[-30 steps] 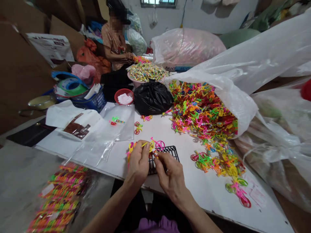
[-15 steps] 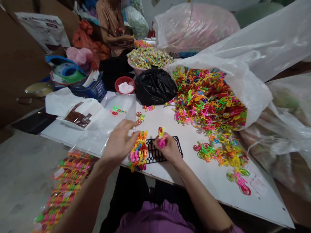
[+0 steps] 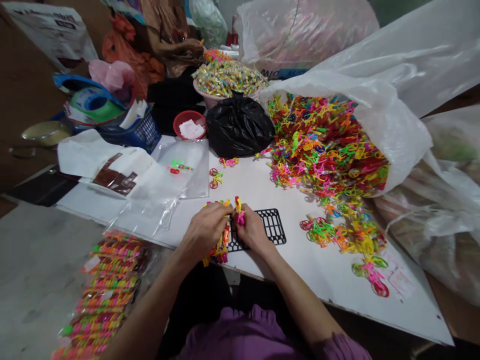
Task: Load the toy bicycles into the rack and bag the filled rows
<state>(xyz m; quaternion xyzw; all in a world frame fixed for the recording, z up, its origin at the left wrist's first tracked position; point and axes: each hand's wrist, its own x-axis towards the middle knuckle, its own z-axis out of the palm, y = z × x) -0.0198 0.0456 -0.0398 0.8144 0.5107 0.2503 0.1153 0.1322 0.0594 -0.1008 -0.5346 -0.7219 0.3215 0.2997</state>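
A pink and yellow plastic toy bicycle [image 3: 240, 218] is pinched between the thumb and fingers of my right hand [image 3: 253, 233], above a black plastic rack [image 3: 276, 226]. My left hand [image 3: 204, 229] is closed beside it, fingertips meeting close to the toy; whatever they grip is hidden. Under my left hand, bright toys [image 3: 224, 244] stand packed in rows on the rack's left end, partly covered. The rack's right part shows its bare grid.
Loose toy bicycles [image 3: 330, 150] spill from a large white plastic sack on the right. A black bag [image 3: 240, 127] and a red basket [image 3: 176, 124] stand at the back. Clear plastic bags [image 3: 150, 210] lie left. Packed toys [image 3: 108, 295] are at lower left. Another person [image 3: 168, 37] sits beyond.
My left hand has moved right and down from its spread pose, closing over the rows of toys beside my right hand. My right hand has shifted slightly left with the toy bicycle.
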